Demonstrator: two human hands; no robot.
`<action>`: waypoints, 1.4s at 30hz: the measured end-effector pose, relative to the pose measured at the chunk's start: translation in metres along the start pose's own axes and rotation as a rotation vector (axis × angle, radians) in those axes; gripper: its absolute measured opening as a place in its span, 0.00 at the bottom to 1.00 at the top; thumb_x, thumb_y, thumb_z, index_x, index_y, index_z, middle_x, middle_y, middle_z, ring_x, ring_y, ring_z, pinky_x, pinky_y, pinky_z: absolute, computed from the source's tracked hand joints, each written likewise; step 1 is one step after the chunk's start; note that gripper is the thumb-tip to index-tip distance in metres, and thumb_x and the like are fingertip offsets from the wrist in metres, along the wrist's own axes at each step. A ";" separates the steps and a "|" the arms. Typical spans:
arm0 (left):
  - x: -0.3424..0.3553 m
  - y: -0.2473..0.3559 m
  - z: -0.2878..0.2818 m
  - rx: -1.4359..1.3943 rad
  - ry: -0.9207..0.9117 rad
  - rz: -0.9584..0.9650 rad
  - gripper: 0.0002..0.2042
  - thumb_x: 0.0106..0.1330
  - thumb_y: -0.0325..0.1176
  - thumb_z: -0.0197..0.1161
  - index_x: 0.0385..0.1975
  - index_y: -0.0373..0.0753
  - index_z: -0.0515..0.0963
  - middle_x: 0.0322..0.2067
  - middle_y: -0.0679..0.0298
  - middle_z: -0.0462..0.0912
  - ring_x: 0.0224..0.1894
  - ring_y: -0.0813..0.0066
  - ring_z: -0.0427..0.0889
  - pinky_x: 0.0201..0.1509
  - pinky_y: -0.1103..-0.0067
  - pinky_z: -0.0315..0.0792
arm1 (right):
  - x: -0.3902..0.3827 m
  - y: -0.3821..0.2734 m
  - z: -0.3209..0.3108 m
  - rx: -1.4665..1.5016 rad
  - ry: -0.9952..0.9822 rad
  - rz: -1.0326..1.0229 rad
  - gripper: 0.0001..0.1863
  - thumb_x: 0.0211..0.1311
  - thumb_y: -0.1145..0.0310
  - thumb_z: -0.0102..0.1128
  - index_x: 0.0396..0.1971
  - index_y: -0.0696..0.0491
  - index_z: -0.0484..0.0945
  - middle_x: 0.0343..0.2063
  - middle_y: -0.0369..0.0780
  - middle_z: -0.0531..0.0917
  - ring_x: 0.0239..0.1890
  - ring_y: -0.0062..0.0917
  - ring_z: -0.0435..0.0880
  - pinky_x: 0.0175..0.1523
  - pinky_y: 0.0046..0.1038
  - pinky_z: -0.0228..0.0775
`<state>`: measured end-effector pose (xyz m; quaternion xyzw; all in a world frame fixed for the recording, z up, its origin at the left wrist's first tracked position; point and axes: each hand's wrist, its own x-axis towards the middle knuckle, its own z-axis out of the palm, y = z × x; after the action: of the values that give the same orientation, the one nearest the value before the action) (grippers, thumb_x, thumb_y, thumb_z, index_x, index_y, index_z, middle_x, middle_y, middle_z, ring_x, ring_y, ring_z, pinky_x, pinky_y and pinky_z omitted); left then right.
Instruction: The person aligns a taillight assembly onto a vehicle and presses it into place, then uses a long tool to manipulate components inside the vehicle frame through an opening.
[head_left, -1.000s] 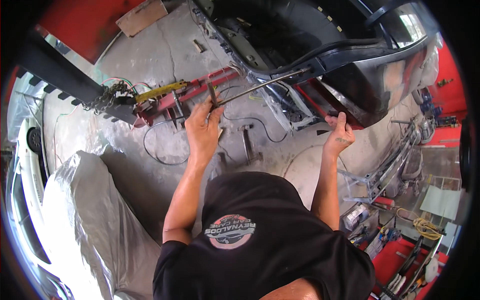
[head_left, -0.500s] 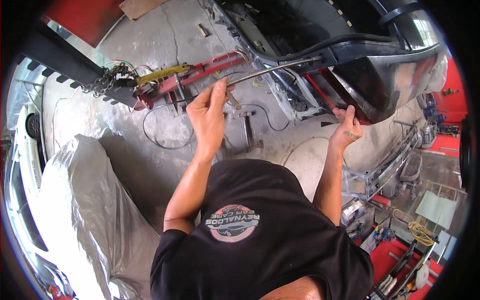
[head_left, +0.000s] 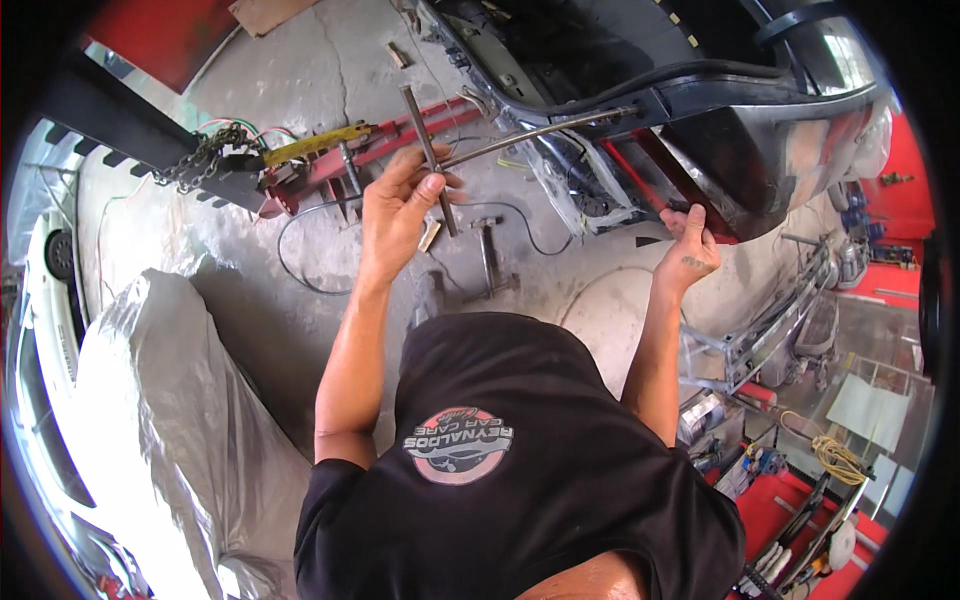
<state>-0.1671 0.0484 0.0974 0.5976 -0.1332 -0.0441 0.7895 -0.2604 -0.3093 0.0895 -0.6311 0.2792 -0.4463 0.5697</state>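
The T-handled metal rod (head_left: 470, 150) in my grip is dull grey steel, scuffed and a little rusty: one short cross handle, and one long thin shaft that leaves it at a right angle and runs to the car body (head_left: 700, 110), where its far end meets the dark lower edge of the panel. The cross handle stands nearly upright, tilted slightly, and the shaft climbs gently toward the car.

Counting what lies around the rod: one rod, one car body with a black, glossy skin and a red strip showing under its edge, one red frame-pulling rig (head_left: 330, 165) on the concrete floor (head_left: 300, 70) just below the rod's handle, one yellow bar (head_left: 310, 147) on that rig, one chain (head_left: 200, 160) hanging off the yellow bar's far end, and one sheet of silver plastic cover (head_left: 170, 400) well away from the rod, beside my left arm.

My left hand (head_left: 400, 210) is raised in front of me, forearm stretched up, fingers and thumb closed around the lower half of the cross handle. My right hand (head_left: 688, 250) is lifted on the other side of the shaft, palm toward the car, fingers curled over the car body's lower lip and pressed against it, elbow bent.
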 end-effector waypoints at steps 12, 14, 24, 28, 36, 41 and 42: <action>-0.019 -0.003 0.019 0.436 0.207 -0.024 0.13 0.76 0.32 0.59 0.53 0.31 0.80 0.44 0.57 0.84 0.41 0.67 0.85 0.44 0.78 0.78 | 0.001 0.002 -0.001 -0.030 -0.001 -0.027 0.23 0.70 0.60 0.66 0.23 0.67 0.83 0.22 0.47 0.87 0.25 0.26 0.86 0.40 0.27 0.78; -0.019 0.006 0.022 0.132 0.173 -0.119 0.17 0.77 0.36 0.56 0.56 0.29 0.77 0.46 0.52 0.84 0.42 0.62 0.86 0.46 0.76 0.80 | 0.001 0.001 0.000 -0.020 0.004 -0.020 0.23 0.69 0.60 0.66 0.22 0.67 0.83 0.22 0.47 0.87 0.25 0.26 0.85 0.40 0.27 0.78; -0.003 0.033 0.028 -0.537 0.318 -0.459 0.11 0.74 0.30 0.58 0.43 0.27 0.79 0.41 0.43 0.85 0.45 0.54 0.88 0.50 0.63 0.85 | -0.001 -0.001 0.003 -0.024 0.019 -0.030 0.22 0.69 0.62 0.66 0.22 0.66 0.83 0.22 0.48 0.87 0.25 0.26 0.85 0.40 0.27 0.78; -0.004 0.031 0.028 -0.503 0.280 -0.364 0.08 0.71 0.24 0.59 0.45 0.28 0.75 0.40 0.45 0.85 0.46 0.55 0.88 0.49 0.63 0.85 | -0.001 0.000 0.001 -0.036 0.019 -0.039 0.22 0.70 0.61 0.66 0.22 0.66 0.83 0.22 0.47 0.87 0.25 0.26 0.85 0.40 0.26 0.77; -0.008 0.030 0.037 -0.325 0.235 -0.164 0.21 0.68 0.18 0.58 0.57 0.35 0.59 0.47 0.44 0.82 0.52 0.55 0.85 0.47 0.64 0.86 | 0.001 0.004 0.001 -0.027 0.018 -0.061 0.22 0.69 0.62 0.66 0.23 0.67 0.81 0.21 0.46 0.85 0.24 0.30 0.86 0.40 0.31 0.83; -0.011 0.022 0.037 -0.234 0.211 -0.075 0.22 0.68 0.19 0.59 0.58 0.35 0.58 0.51 0.44 0.81 0.54 0.54 0.84 0.42 0.67 0.87 | 0.001 0.006 0.000 -0.049 0.023 -0.075 0.23 0.70 0.61 0.66 0.22 0.67 0.81 0.21 0.46 0.85 0.24 0.31 0.86 0.40 0.32 0.83; -0.011 0.020 0.036 -0.211 0.219 -0.060 0.23 0.69 0.20 0.59 0.60 0.35 0.57 0.51 0.44 0.81 0.53 0.54 0.84 0.42 0.67 0.87 | 0.002 0.007 0.000 -0.052 0.024 -0.075 0.23 0.70 0.61 0.66 0.22 0.67 0.81 0.21 0.46 0.85 0.24 0.31 0.86 0.40 0.32 0.83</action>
<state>-0.1892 0.0227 0.1238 0.5162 -0.0230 -0.0160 0.8560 -0.2584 -0.3121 0.0829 -0.6503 0.2735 -0.4675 0.5327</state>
